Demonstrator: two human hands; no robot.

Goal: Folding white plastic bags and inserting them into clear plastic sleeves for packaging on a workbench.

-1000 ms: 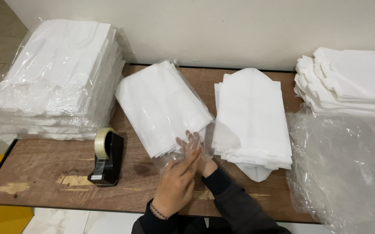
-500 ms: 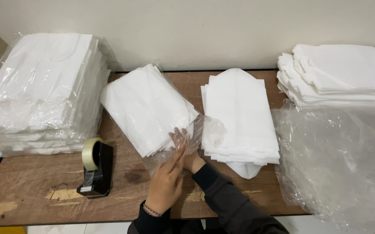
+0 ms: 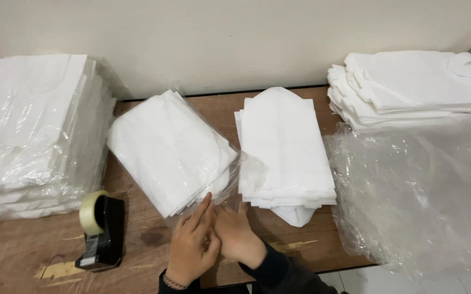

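Plain cream wall (image 3: pixel 235 38) backs a brown wooden table (image 3: pixel 154 239) with worn patches along its near edge. At centre lies a stack of folded white garments in a clear plastic bag (image 3: pixel 173 149), turned at an angle to the table edge, its open end toward me.

Grip state: my left hand (image 3: pixel 192 247) and right hand (image 3: pixel 238 237) meet at the near corner of the bag, fingers pressing the loose film flat against the table. Neither hand is clenched around anything; whether any film is pinched between the fingertips, I cannot tell, as the hands overlap.

Surroundings: a black tape dispenser (image 3: pixel 100 231) with a roll of clear tape stands just left of my left hand. An unbagged stack of folded white garments (image 3: pixel 284 147) lies just right of the bagged one. A tall pile of bagged garments (image 3: pixel 34 130) sits at far left, loose clear plastic sheeting (image 3: pixel 420 196) at right, and further folded garments (image 3: pixel 415 81) behind it.

Hazards, as I judge them:
1. Film is slick. If pressure eases, the flap may spring open and the fold be lost.
2. Trapped air near the mouth may puff the bag and wrinkle the closure.
3. Bag sits skewed; pushing on one corner may slide it against the neighbouring stack and disturb it.
4. Dispenser is near my left wrist; a careless sweep may knock it over.
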